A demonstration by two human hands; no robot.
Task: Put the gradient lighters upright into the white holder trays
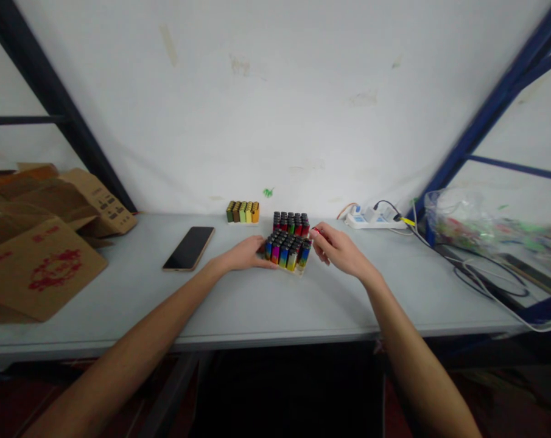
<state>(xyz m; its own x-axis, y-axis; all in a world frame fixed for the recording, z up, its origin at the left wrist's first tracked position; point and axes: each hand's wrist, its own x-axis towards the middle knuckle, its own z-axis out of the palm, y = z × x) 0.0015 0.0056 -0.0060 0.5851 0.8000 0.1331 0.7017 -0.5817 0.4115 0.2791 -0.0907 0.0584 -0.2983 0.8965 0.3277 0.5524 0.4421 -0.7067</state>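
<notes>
Front block of lighters (284,250): mid-table, upright, black tops up, packed in rows in a clear tray (298,272). Probably light per piece, noticeably heavier as a full block. Bodies likely stiff, smooth, a bit slippery; tray likely thin and brittle at the rim. Best taken low, by opposite tray walls, kept level; single lighters by the upper body, clear of the black tops.

Left hand (248,253) against the block's left side, thumb along the near-left corner, fingers round behind; cannot tell how firmly. Right hand (339,248) just off the right side, thumb and fingers pinched on a small red piece (316,230), possibly a lighter, mostly hidden. Hands apart, block between.

Just behind: rear block of lighters (291,222), red and green bodies, black tops. Farther left, near the wall: yellow-green block (243,212). Left of the left hand, flat: phone (189,248). Back right: power strip (378,219) with plugs. Far left: folded cardboard (47,267).
</notes>
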